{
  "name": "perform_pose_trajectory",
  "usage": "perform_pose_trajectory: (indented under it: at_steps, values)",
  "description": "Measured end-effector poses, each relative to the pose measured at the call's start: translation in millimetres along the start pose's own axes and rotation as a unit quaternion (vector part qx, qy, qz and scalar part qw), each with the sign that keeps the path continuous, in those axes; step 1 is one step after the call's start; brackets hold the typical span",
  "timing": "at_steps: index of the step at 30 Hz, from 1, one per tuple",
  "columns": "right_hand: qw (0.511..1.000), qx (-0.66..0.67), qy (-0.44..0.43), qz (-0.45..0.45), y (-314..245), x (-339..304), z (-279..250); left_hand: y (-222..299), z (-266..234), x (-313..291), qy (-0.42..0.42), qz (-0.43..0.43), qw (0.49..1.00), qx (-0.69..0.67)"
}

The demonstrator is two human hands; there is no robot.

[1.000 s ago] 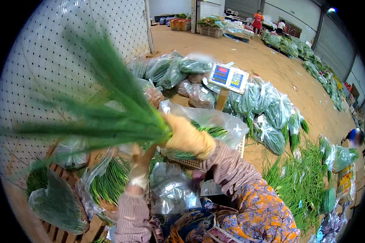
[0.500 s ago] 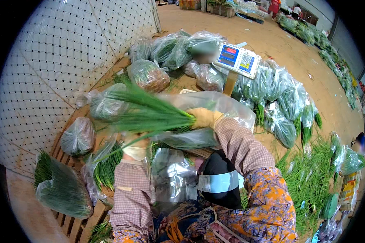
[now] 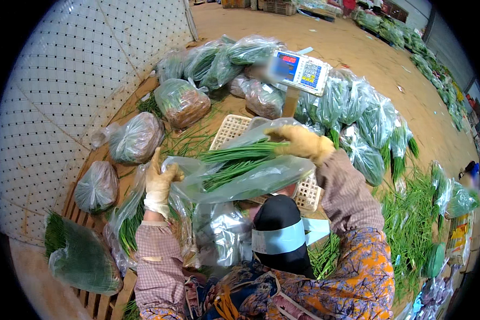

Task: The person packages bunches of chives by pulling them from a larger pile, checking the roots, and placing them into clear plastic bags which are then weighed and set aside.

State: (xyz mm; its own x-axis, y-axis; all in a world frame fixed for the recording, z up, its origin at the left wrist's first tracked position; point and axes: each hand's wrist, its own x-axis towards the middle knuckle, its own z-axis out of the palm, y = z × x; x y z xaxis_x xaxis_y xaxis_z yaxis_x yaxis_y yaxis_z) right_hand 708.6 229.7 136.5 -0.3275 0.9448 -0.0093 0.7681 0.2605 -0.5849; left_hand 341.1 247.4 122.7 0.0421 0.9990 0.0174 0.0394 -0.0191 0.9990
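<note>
A bunch of long, thin green chives (image 3: pixel 237 160) lies inside a clear plastic bag (image 3: pixel 269 178), its stalks pointing leftward. My right hand (image 3: pixel 306 144), in a tan glove, curls over the bunch's right end at the bag's edge; its fingertips are partly hidden. By the bag's left end is my left hand (image 3: pixel 161 178), also gloved, with index finger and thumb spread apart and nothing between them. Under the bag, a cream slotted plastic basket (image 3: pixel 232 129) shows at both ends. Beyond it, a scale display (image 3: pixel 300 72) stands on a post.
Tied bags (image 3: pixel 184 104) surround the basket on the left and far side. More bagged greens (image 3: pixel 365 120) stand at right, beside a heap of loose chives (image 3: pixel 408 224). Folded clear bags (image 3: pixel 223 232) lie close to my black-clad knee (image 3: pixel 280 232). Wooden slats (image 3: pixel 98 301) show at lower left.
The chives have come down from the air into the clear bag. My left hand has shifted left and down, while my right hand has moved right.
</note>
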Motion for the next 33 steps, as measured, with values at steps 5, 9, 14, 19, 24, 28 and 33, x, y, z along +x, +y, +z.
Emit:
perform_pose_trajectory:
  at_steps: [5, 9, 14, 19, 24, 28, 33]
  values:
    - [0.94, -0.046, 0.335, -0.055, -27.3, -49.9, -11.6, -36.1, -15.1, -3.4, 0.037, -0.004, 0.992, 0.121]
    - [0.932, -0.119, 0.334, -0.072, -45.4, -57.4, 5.8, -63.7, -2.4, -3.2, 0.131, 0.095, 0.954, 0.254]
    - [0.934, -0.218, 0.282, -0.026, -49.5, -33.9, 16.2, -64.2, -16.4, 0.9, 0.091, 0.031, 0.978, 0.184]
    - [0.922, -0.343, 0.162, 0.082, -39.7, -20.8, 39.7, -44.3, -5.3, -10.3, 0.081, 0.017, 0.984, 0.157]
    - [0.882, -0.337, 0.173, 0.28, 64.3, -1.7, 36.9, -23.5, -1.1, -2.8, -0.087, -0.033, 0.975, -0.202]
    - [0.896, -0.216, 0.177, 0.344, 102.7, -23.7, -14.8, 35.2, -13.2, -3.5, -0.1, 0.054, 0.916, -0.385]
    - [0.88, 0.314, 0.264, 0.24, 13.9, -59.3, -90.7, 50.4, -7.8, 5.5, 0.0, 0.027, 0.907, -0.42]
